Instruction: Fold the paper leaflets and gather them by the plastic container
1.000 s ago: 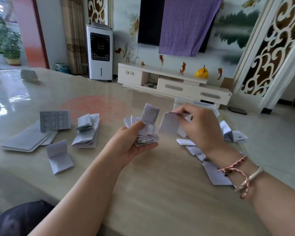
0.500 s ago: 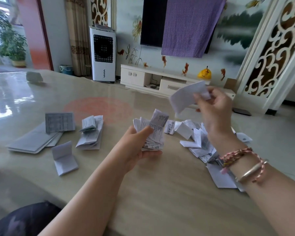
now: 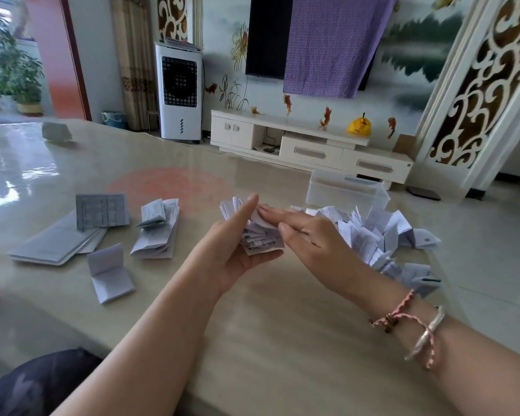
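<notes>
My one head camera looks forward and down, close over my table (image 3: pixel 282 340), toward the far wall.

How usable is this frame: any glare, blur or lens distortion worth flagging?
Head view: window glare washes out the glossy table at far left; wide-angle bending curves the fretwork pillar and table edges; the right hand and the leaflet stack in the left hand look slightly soft, print unreadable; the plastic container is pale and low-contrast.
</notes>
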Motion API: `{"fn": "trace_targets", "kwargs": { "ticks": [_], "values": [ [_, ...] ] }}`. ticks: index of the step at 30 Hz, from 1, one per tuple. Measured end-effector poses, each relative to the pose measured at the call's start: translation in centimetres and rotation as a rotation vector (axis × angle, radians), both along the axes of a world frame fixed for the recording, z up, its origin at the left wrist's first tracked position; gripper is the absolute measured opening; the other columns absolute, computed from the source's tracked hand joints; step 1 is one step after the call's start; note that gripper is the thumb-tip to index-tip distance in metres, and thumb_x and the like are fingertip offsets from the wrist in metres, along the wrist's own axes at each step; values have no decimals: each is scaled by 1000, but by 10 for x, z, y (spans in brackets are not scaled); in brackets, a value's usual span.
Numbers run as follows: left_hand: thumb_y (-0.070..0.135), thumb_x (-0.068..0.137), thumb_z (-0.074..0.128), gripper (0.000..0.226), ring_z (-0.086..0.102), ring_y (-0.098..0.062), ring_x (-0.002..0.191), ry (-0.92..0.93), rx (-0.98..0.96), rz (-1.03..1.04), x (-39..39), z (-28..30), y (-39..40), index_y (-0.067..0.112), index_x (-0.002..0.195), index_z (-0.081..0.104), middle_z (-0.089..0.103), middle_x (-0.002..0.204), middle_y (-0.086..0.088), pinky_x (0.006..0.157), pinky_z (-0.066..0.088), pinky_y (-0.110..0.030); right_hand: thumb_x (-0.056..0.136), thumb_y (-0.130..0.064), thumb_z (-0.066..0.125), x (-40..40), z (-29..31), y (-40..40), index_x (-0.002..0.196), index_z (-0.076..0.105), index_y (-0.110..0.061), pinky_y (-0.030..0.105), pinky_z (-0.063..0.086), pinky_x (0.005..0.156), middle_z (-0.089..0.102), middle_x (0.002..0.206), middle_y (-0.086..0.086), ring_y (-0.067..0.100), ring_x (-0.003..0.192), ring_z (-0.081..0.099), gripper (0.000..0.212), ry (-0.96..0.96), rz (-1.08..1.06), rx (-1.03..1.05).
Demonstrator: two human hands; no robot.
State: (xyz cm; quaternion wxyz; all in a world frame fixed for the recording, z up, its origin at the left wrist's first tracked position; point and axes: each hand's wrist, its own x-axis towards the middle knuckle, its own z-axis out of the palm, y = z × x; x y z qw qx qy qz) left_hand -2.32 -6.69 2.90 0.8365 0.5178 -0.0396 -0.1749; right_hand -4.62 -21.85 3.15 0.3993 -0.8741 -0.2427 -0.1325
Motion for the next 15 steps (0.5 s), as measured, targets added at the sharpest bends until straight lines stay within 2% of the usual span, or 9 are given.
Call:
{"fn": "trace_targets", "kwargs": {
  "ticks": [2, 4, 5, 6, 7, 9, 10, 12, 15],
  "values": [
    [26, 96, 52, 39, 66, -34, 98, 18, 5, 32, -1, -2, -2, -2, 122, 58, 66, 112, -24, 82, 56, -46, 88, -19, 43, 2, 1, -6, 125, 62, -14, 30, 35, 112, 59, 132, -3, 2, 126, 50, 42, 89, 17, 108],
    [16, 96, 50, 31, 66, -37, 93, 32, 8, 52, -1, -2, -4, -4, 118, 58, 65, 108, -27, 77, 57, -46, 88, -14, 46, 4, 9, -13, 111, 70, -21, 38, 50, 96, 68, 118, 9, 13, 105, 65, 35, 99, -54, 182],
    [14, 96, 50, 25, 67, -37, 91, 27, 23, 59, -1, -2, -5, -2, 112, 60, 67, 104, -26, 77, 57, -46, 90, -10, 47, 4, 13, -20, 103, 73, -24, 35, 56, 77, 71, 107, 14, 14, 82, 69, 32, 71, -120, 207],
    [13, 96, 50, 19, 68, -36, 88, 12, 53, 64, -1, -2, -6, 1, 106, 61, 68, 100, -23, 78, 57, -47, 92, -6, 48, 4, 19, -29, 96, 73, -24, 20, 50, 59, 72, 95, 13, 4, 63, 63, 31, 30, -209, 197],
    [13, 96, 50, 15, 68, -35, 88, -6, 87, 67, 0, -3, -7, 4, 102, 61, 69, 98, -21, 81, 56, -47, 92, -5, 50, 5, 26, -38, 92, 71, -21, 10, 42, 55, 71, 87, 5, -1, 59, 58, 26, -28, -323, 149],
    [13, 95, 51, 16, 68, -35, 93, -27, 144, 80, 1, -4, -10, 5, 107, 59, 68, 104, -21, 86, 54, -49, 90, -24, 59, 10, 36, -63, 91, 64, -21, 11, 43, 69, 64, 90, -6, 2, 85, 59, 7, -90, -597, -151],
    [14, 95, 51, 20, 68, -35, 96, -32, 162, 85, 2, -5, -12, 5, 112, 57, 67, 108, -22, 87, 54, -50, 87, -41, 60, 14, 38, -74, 93, 61, -23, 22, 44, 79, 61, 98, -6, 13, 99, 56, 18, -54, -733, -374],
    [15, 95, 51, 21, 68, -36, 97, -33, 177, 80, 3, -6, -15, 6, 113, 57, 67, 109, -22, 88, 54, -51, 81, -65, 53, 17, 37, -88, 95, 59, -25, 36, 35, 86, 53, 111, 0, 26, 111, 44, 43, 104, -871, -729],
    [14, 95, 51, 17, 68, -37, 95, -32, 184, 57, 1, -5, -17, 7, 108, 60, 68, 106, -22, 85, 54, -50, 78, -76, 46, 16, 33, -89, 95, 63, -23, 39, 30, 90, 49, 119, 6, 30, 115, 37, 59, 235, -883, -913]
  ]
}}
